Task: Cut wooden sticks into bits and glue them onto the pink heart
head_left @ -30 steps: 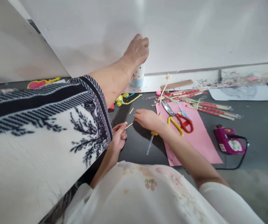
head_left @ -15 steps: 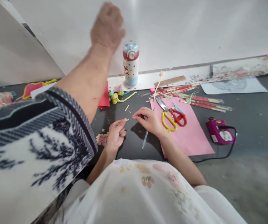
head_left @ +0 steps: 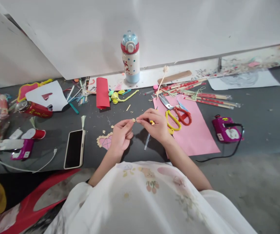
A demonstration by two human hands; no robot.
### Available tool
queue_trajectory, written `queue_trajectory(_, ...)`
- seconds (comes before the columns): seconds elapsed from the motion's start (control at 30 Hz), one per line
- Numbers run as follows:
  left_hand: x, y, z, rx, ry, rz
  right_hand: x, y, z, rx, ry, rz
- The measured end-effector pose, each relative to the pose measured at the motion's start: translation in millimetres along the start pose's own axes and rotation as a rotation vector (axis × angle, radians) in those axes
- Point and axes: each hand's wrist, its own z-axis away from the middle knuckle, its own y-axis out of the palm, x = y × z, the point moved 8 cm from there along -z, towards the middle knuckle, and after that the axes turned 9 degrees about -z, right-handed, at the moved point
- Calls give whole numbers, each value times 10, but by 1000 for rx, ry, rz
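My left hand point(head_left: 120, 135) pinches a tiny cream-coloured flower piece point(head_left: 133, 120) between thumb and finger. Its left edge meets the fingertips of my right hand point(head_left: 154, 125), which are closed in a pinch; whatever small bit they hold is hidden. Left of my left hand lies a pink heart-shaped card point(head_left: 105, 142), edged with small cream flowers and partly covered by that hand. A couple of loose flowers point(head_left: 104, 132) lie above it. Under my right hand is a clear thin tube point(head_left: 147, 142). Scissors point(head_left: 176, 115) with yellow and red handles rest on pink paper point(head_left: 198, 139).
A bottle point(head_left: 131, 61) stands at the back by the white wall. On the left are a phone point(head_left: 74, 149), a red can point(head_left: 35, 109), a thread spool point(head_left: 38, 134) and a cable. Wrapped sticks point(head_left: 213, 103) and a purple device point(head_left: 228, 130) lie to the right.
Another person's arm, which reached across from the left, is gone from view, uncovering the table's left side. My two hands' fingertips have come together at the flower piece.
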Motion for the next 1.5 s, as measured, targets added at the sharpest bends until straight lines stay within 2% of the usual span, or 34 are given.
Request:
queue_trajectory(0.3,-24,0,-19,-37,39,-25,21,-27,-8,-32,-81,-14)
queue_trajectory(0.6,-26,-18,-47,-47,66,-48,-28,-15,-17,-24,-66,-8)
queue_trajectory(0.97,-93,-71,-50,-115,157,-133,-35,-5,-22,-25,-95,0)
queue_trajectory(1.17,-112,-79,-26,-149,146,-117,-64,-6,-11,-23,-69,-3)
queue_trajectory(1.5,-115,-104,-3,-129,147,-157,-59,27,18,9,-71,-1)
